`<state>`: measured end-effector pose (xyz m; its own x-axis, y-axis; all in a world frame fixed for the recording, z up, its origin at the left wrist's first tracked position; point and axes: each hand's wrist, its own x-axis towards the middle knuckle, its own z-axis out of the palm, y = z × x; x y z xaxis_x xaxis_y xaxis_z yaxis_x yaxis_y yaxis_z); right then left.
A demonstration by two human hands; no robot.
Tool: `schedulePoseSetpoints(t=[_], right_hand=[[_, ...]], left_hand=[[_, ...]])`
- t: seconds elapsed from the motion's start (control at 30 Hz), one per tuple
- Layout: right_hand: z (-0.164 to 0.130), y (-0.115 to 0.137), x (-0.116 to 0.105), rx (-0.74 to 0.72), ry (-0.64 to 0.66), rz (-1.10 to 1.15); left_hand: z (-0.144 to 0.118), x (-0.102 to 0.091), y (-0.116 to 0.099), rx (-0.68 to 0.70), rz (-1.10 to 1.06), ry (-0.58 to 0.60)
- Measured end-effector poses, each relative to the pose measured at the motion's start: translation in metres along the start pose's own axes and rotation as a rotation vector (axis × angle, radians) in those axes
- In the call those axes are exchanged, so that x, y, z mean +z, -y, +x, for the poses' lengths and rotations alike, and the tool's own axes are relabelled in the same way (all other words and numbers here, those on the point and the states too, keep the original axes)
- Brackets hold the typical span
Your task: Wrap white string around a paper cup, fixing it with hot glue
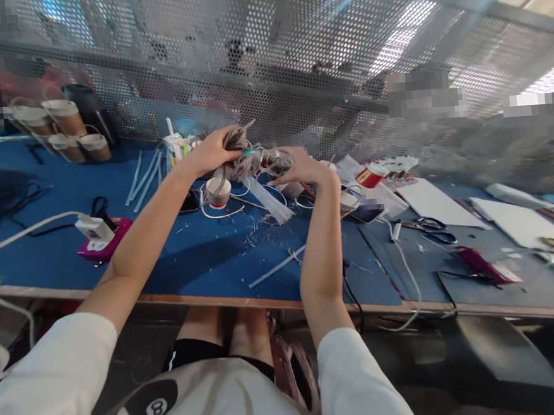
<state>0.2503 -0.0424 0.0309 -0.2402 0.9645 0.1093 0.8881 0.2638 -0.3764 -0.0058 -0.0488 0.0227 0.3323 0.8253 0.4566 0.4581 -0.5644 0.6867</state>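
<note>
A loose, tangled bundle of grey cord-like strands [243, 167] is held up over the far part of the blue table. My left hand [213, 150] closes on its left side, fingers curled over the strands. On its right side my right hand [297, 166] grips the strands with bent fingers. A small teal bit and a dark reddish piece show among the strands; blur hides what they are. Just below stands a small pale cup [218, 192] with a red base line. A clear plastic strip [271, 200] and loops of white cord lie under the hands.
Left are translucent sticks [145, 179], a magenta power strip [109, 243] with a white plug [94, 228], and paper cups [64, 118]. Right are scissors [430, 225], white boards [440, 202] and a red cup [370, 175]. A perforated metal screen [296, 73] rises behind.
</note>
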Motion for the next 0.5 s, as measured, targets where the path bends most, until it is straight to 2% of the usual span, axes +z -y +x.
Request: schedulePoseSetpoints(t=[0.07, 0.13, 0.17, 0.23, 0.3, 0.37, 0.43, 0.47, 0.5], right_hand=[[-0.002, 0.013, 0.001, -0.187, 0.13, 0.205], [0.001, 0.022, 0.009, -0.21, 0.193, 0.389], [0.004, 0.025, 0.012, -0.194, 0.182, 0.461], [0.01, 0.024, 0.016, -0.154, 0.073, 0.568], [0.015, 0.018, 0.016, -0.079, -0.125, 0.61], [0.02, 0.006, 0.013, 0.071, -0.364, 0.503], [0.023, -0.008, 0.011, 0.275, -0.525, 0.245], [0.026, -0.014, 0.01, 0.349, -0.525, 0.103], [0.028, -0.02, 0.008, 0.389, -0.47, -0.012]], left_hand=[[0.004, 0.006, 0.002, 0.039, -0.135, -0.088], [0.006, 0.008, 0.004, 0.062, -0.204, -0.163], [0.007, 0.008, 0.005, 0.069, -0.208, -0.197], [0.009, 0.007, 0.011, 0.074, -0.185, -0.254], [0.011, 0.004, 0.019, 0.058, -0.171, -0.269], [0.012, 0.001, 0.024, 0.01, -0.206, -0.229], [0.012, -0.002, 0.023, -0.051, -0.276, -0.15], [0.01, -0.004, 0.02, -0.078, -0.31, -0.113], [0.009, -0.006, 0.016, -0.097, -0.338, -0.081]])
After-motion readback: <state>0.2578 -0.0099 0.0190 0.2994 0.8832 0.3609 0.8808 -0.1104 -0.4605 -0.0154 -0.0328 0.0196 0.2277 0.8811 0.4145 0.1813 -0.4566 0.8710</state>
